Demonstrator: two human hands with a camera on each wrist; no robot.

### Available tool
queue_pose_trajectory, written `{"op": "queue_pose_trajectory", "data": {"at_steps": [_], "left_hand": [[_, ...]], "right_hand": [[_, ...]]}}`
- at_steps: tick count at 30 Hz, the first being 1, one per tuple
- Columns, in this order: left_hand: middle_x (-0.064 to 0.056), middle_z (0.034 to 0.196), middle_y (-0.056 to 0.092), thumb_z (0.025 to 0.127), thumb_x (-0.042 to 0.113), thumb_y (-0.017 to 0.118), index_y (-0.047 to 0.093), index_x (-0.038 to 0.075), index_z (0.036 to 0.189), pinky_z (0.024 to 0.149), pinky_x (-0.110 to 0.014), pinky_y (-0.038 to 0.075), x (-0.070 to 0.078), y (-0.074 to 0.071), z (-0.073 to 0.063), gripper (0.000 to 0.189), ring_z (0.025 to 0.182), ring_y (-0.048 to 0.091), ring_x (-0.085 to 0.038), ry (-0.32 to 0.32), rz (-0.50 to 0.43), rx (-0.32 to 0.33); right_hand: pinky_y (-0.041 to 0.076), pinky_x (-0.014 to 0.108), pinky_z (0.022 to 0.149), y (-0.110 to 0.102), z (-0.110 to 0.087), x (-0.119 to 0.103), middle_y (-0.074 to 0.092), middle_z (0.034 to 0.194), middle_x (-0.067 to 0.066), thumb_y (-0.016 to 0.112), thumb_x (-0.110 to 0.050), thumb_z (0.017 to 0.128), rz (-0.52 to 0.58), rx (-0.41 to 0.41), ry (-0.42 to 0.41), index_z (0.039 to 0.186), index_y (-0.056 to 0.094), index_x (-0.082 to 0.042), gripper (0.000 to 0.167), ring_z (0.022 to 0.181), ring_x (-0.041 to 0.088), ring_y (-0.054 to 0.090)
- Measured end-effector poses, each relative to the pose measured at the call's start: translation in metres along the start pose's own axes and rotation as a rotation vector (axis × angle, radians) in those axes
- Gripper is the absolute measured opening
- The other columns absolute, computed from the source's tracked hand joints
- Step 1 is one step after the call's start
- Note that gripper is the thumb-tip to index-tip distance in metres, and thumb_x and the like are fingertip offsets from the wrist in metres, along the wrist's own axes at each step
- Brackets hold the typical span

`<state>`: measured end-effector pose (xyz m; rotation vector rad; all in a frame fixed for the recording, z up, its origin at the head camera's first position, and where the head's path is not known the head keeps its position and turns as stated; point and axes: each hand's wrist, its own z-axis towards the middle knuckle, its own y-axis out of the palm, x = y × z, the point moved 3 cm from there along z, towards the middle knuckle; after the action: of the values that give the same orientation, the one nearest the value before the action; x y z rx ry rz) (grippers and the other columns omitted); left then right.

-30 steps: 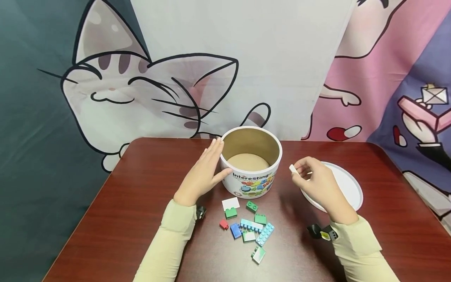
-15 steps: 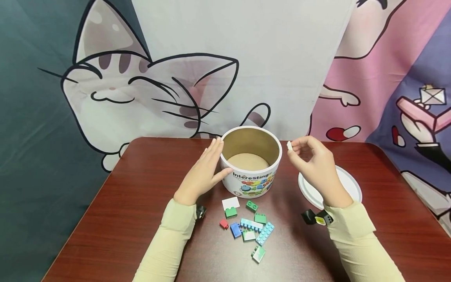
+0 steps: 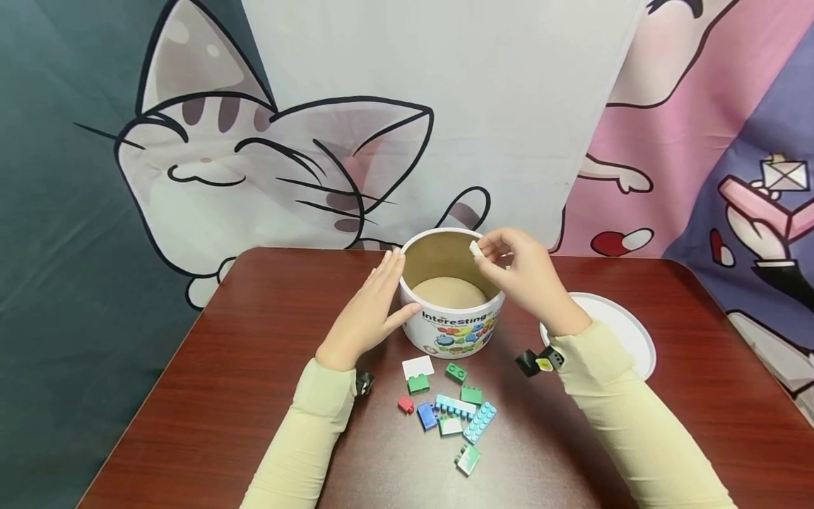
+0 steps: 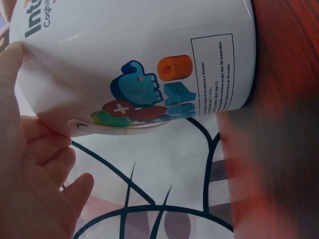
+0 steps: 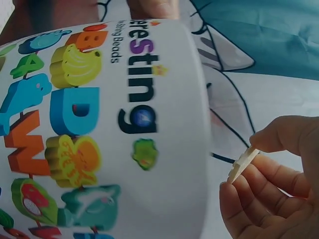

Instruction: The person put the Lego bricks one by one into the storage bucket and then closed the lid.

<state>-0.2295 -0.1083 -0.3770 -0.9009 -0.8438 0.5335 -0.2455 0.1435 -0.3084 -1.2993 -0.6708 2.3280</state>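
A white bucket with a printed "Interesting" label stands upright near the table's back edge. My left hand rests against its left side, fingers straight and thumb at the front near the rim. The left wrist view shows the same hand touching the bucket's side. Between thumb and fingertips, my right hand pinches a small flat whitish piece, apparently with notched edges. In the head view that hand appears over the right part of the bucket's opening. The visible bucket floor is bare.
In front of the bucket lie several toy bricks, among them a blue brick, a red brick and a light-blue brick. A white card lies behind them. The round white lid rests on the table, partly behind the right forearm.
My right hand has risen from beside the lid and moved left to the bucket's opening, still pinching the whitish piece. The left hand and the bricks stay in place.
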Motion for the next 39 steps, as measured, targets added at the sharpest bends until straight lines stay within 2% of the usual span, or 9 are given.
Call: {"op": "queue_pose_trajectory", "data": {"at_steps": [7,13,16,19,23,27,32,36,39], "left_hand": [[-0.011,0.168,0.016,0.101,0.044,0.061,0.022,0.000,0.160,0.125,-0.043,0.014,0.001,-0.002,0.001,0.084,0.156,0.006,-0.021,0.000,-0.006,0.001],[-0.012,0.168,0.017,0.101,0.044,0.062,0.023,0.000,0.160,0.125,-0.041,0.014,0.000,-0.002,0.001,0.084,0.156,0.008,-0.021,0.008,0.010,0.011],[-0.013,0.168,0.019,0.100,0.044,0.062,0.024,-0.001,0.159,0.125,-0.041,0.015,-0.001,0.000,0.000,0.083,0.156,0.010,-0.023,0.017,0.021,0.021],[-0.013,0.167,0.020,0.100,0.043,0.063,0.025,-0.001,0.159,0.125,-0.041,0.016,-0.002,0.001,0.000,0.083,0.156,0.012,-0.025,0.019,0.012,0.029],[-0.012,0.168,0.019,0.101,0.043,0.062,0.024,0.000,0.160,0.125,-0.040,0.015,-0.004,0.003,-0.002,0.082,0.156,0.011,-0.023,0.014,0.000,0.023],[-0.013,0.168,0.019,0.100,0.043,0.063,0.023,0.000,0.160,0.125,-0.041,0.016,-0.007,0.005,-0.006,0.083,0.156,0.010,-0.023,0.006,0.004,0.026],[-0.013,0.168,0.020,0.100,0.042,0.064,0.023,0.000,0.160,0.125,-0.040,0.016,-0.008,0.003,-0.007,0.084,0.156,0.012,-0.025,0.010,0.000,0.038],[-0.013,0.167,0.020,0.100,0.042,0.064,0.023,0.000,0.160,0.125,-0.039,0.015,-0.007,0.003,-0.004,0.084,0.156,0.012,-0.026,0.019,0.006,0.042],[-0.014,0.167,0.020,0.100,0.043,0.063,0.023,-0.001,0.159,0.125,-0.040,0.017,-0.005,0.003,-0.001,0.084,0.155,0.014,-0.028,0.028,0.012,0.045]], "right_hand": [[0.056,0.042,0.080,0.016,0.013,0.002,0.068,0.096,0.015,0.068,-0.004,0.093,-0.096,-0.103,-0.015,0.104,0.068,0.003,0.013,0.087,0.028,0.067],[0.056,0.045,0.082,0.029,0.025,0.005,0.069,0.096,0.018,0.068,-0.004,0.091,-0.194,-0.217,0.020,0.101,0.069,0.004,0.013,0.089,0.031,0.068],[0.056,0.046,0.085,0.035,0.028,0.009,0.070,0.098,0.020,0.068,-0.003,0.090,-0.232,-0.245,0.046,0.102,0.069,0.006,0.015,0.093,0.033,0.068],[0.054,0.048,0.089,0.035,0.026,0.010,0.068,0.103,0.022,0.065,-0.002,0.090,-0.245,-0.214,0.062,0.108,0.067,0.007,0.020,0.098,0.036,0.065],[0.052,0.048,0.089,0.031,0.015,0.005,0.066,0.105,0.023,0.060,-0.001,0.090,-0.191,-0.125,0.053,0.115,0.065,0.008,0.026,0.098,0.036,0.064],[0.054,0.046,0.086,0.025,0.000,-0.003,0.067,0.105,0.020,0.061,-0.003,0.092,-0.125,-0.067,0.039,0.115,0.066,0.005,0.025,0.093,0.032,0.065],[0.054,0.044,0.081,0.016,-0.021,-0.012,0.067,0.103,0.011,0.064,-0.007,0.094,-0.098,-0.024,0.042,0.110,0.070,-0.002,0.017,0.090,0.026,0.064],[0.055,0.039,0.073,0.007,-0.038,-0.019,0.068,0.098,0.004,0.066,-0.007,0.094,-0.109,0.004,-0.028,0.103,0.072,-0.007,0.011,0.086,0.018,0.064],[0.057,0.037,0.070,0.003,-0.051,-0.024,0.068,0.096,0.001,0.069,-0.006,0.092,-0.127,-0.010,-0.091,0.101,0.072,-0.008,0.009,0.084,0.014,0.063]]}}
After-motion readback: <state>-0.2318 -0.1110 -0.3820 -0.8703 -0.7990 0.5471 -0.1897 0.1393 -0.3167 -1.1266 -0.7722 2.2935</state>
